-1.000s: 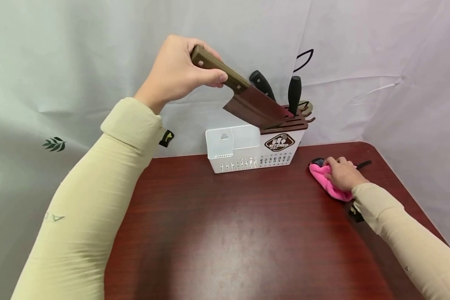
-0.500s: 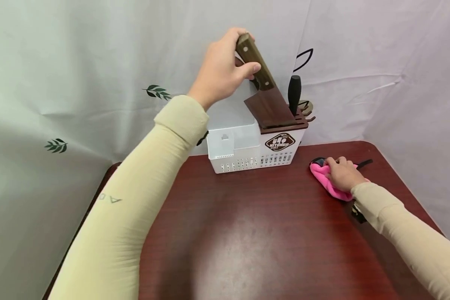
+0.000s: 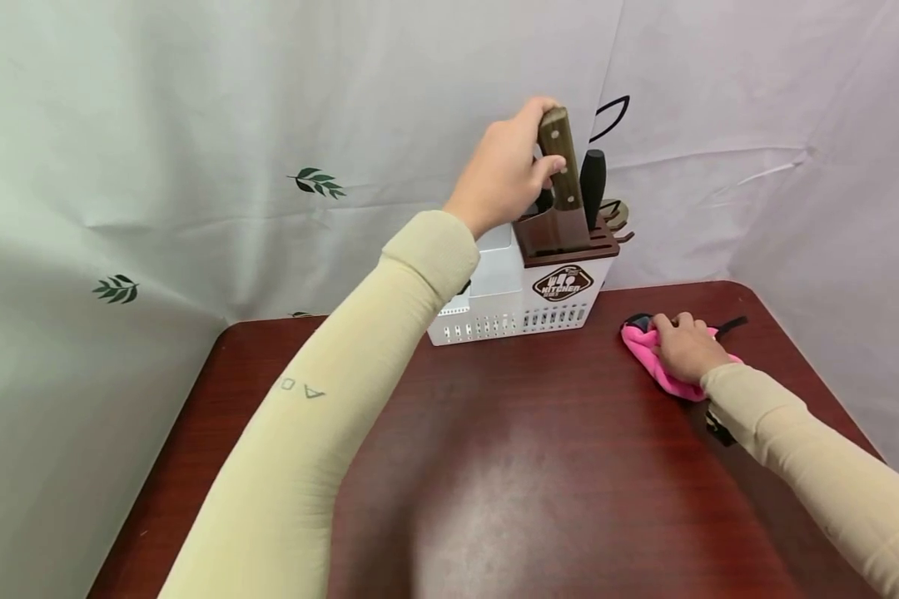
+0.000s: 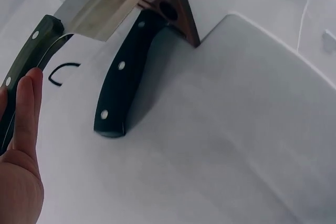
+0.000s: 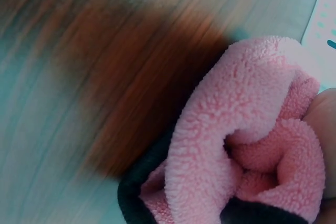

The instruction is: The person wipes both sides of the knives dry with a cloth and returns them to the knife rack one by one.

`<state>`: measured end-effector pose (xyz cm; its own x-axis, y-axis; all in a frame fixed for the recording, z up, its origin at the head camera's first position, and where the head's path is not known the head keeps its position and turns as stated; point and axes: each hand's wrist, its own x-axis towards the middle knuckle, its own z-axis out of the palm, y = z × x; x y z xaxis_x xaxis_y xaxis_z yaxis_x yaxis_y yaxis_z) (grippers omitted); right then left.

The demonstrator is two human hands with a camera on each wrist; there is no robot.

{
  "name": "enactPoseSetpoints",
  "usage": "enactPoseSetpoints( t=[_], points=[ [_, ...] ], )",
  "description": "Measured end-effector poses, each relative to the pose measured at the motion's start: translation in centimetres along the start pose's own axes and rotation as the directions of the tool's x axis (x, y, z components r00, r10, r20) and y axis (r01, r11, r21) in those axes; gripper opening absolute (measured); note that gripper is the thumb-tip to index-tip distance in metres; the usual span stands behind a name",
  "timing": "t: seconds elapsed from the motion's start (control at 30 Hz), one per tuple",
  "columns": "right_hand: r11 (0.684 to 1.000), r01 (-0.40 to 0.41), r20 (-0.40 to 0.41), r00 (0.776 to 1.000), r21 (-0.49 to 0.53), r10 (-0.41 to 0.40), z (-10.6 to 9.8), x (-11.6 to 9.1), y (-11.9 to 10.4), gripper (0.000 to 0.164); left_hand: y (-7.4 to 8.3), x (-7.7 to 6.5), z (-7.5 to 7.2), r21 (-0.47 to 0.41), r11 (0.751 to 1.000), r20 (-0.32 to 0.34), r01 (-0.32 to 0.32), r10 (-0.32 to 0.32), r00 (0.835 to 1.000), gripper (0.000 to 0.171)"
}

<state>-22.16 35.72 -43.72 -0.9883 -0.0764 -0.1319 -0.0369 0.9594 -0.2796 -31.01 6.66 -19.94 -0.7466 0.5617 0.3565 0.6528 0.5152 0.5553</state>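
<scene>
My left hand (image 3: pixel 505 170) grips the wooden handle of a cleaver (image 3: pixel 560 158), which stands nearly upright. The lower end of its blade (image 4: pixel 105 11) meets the slotted brown top of a white knife holder (image 3: pixel 562 287). Beside the cleaver, a black-handled knife (image 4: pixel 123 77) sits in the holder, mostly hidden by my hand in the head view. Another black handle (image 3: pixel 593 187) rises to the right. At the table's right, my right hand (image 3: pixel 687 345) holds a bunched pink fleece cloth (image 5: pixel 210 129) with dark edging against the tabletop, fingers curled over it.
The holder's translucent white basket section (image 3: pixel 487 320) extends to the left, partly behind my left sleeve. Hooks and a round tan piece (image 3: pixel 616 215) stick out at the holder's right side. A pale curtain (image 3: pixel 389 100) hangs right behind the dark red table (image 3: pixel 532 433).
My left hand has carried the cleaver rightward, turning it from a slant to nearly upright and lowering it at the holder. My right hand and the cloth stay in place.
</scene>
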Motion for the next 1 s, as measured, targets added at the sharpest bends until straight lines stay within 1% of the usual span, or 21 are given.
enactPoseSetpoints(
  t=[0.1,0.27,0.5,0.63,0.73,0.83,0.9,1.0],
  points=[
    [1.000,-0.002,0.000,1.000,-0.008,0.002,-0.2,-0.1,-0.1,0.035,0.1,0.3,0.9,0.043,0.999,0.011,0.008,-0.009,1.000,0.050],
    [1.000,0.006,-0.001,1.000,-0.006,-0.006,-0.2,-0.2,-0.2,0.035,0.0,0.4,2.4,0.111,0.992,0.059,0.052,-0.059,0.996,0.053],
    [1.000,0.025,-0.007,1.000,-0.011,-0.025,0.0,-0.2,-0.3,0.034,-0.5,-0.2,4.5,0.185,0.979,0.113,0.083,-0.105,0.988,0.053],
    [1.000,0.025,0.001,1.000,-0.004,-0.025,0.1,0.0,-0.3,0.034,-0.8,-0.4,5.3,0.228,0.970,0.113,0.086,-0.114,0.987,0.052],
    [1.000,0.019,0.008,1.000,0.008,-0.019,0.1,0.0,-0.4,0.035,-1.0,-0.5,5.5,0.228,0.970,0.098,0.086,-0.111,0.989,0.051],
    [1.000,0.018,0.013,1.000,0.012,-0.018,0.1,0.1,-0.4,0.035,-1.2,-0.6,5.5,0.198,0.975,0.093,0.097,-0.118,0.989,0.053],
    [1.000,0.025,0.013,1.000,0.000,-0.025,0.0,0.2,-0.3,0.036,-1.5,-0.8,5.3,0.182,0.978,0.091,0.096,-0.114,0.989,0.057],
    [0.998,0.055,-0.003,0.998,-0.027,-0.055,0.0,0.3,-0.1,0.037,-2.1,-1.3,5.1,0.144,0.983,0.087,0.118,-0.132,0.987,0.064]
  ],
)
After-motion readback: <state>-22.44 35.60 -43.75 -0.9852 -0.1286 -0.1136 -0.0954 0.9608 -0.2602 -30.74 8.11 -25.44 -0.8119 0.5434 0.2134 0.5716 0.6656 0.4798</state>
